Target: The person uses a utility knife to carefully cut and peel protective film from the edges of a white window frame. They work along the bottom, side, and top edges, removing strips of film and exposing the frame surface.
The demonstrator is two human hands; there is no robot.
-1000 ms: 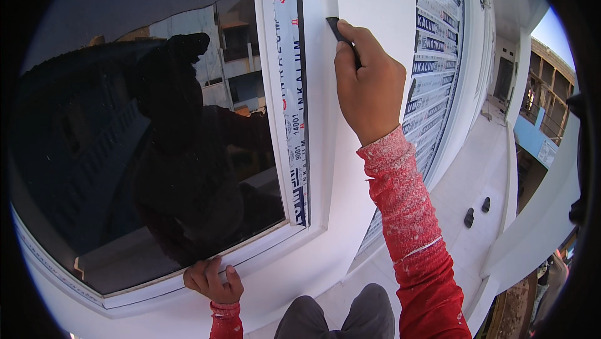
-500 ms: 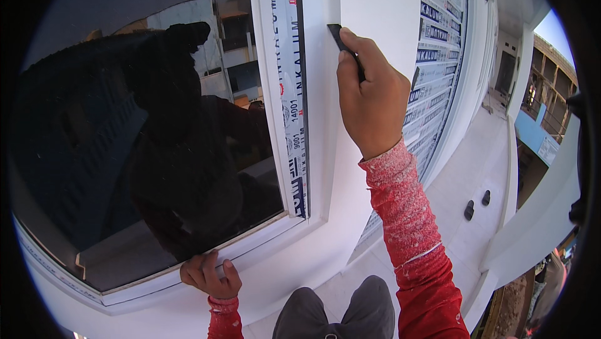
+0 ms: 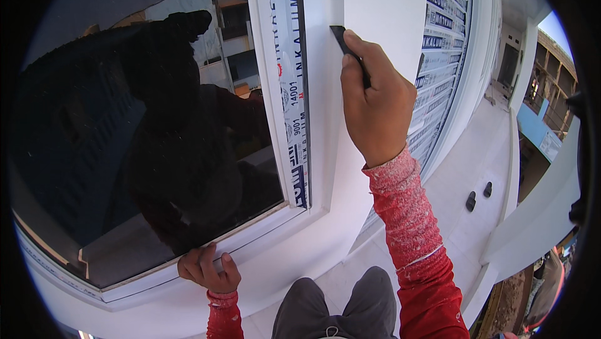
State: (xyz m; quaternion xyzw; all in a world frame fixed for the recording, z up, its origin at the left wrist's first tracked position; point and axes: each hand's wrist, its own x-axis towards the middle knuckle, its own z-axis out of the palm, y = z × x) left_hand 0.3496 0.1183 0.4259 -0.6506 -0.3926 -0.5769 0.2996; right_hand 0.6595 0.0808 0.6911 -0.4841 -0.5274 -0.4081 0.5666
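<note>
1. Holding the black tool (image 3: 339, 36) calls for a firm grasp: the right hand (image 3: 379, 104) has its thumb and fingers clamped on it, with the flat end projecting past the fingertips.
2. Check the tool's position. Its end lies over the white window recess (image 3: 322, 88), just beside the corner where the recess meets the wall (image 3: 382, 1). Contact is unclear from this angle; the tip may touch the surface or stand slightly off it.
3. Set the flat end in line with the corner before applying pressure. A tilted end would probably dig in and mark the white finish.
4. Use light, even pressure and short strokes parallel to the corner, as judged from the tool's placement.
5. Brace the body with the left hand (image 3: 210, 269). Its bent fingers rest on the lower window frame (image 3: 269, 221), closed on no loose item.
6. Avoid the printed film (image 3: 291, 73) and the dark strip (image 3: 300, 32) to the left of the tool. A slip that way could snag either one; the dark glass (image 3: 188, 120) lies beyond them.
</note>
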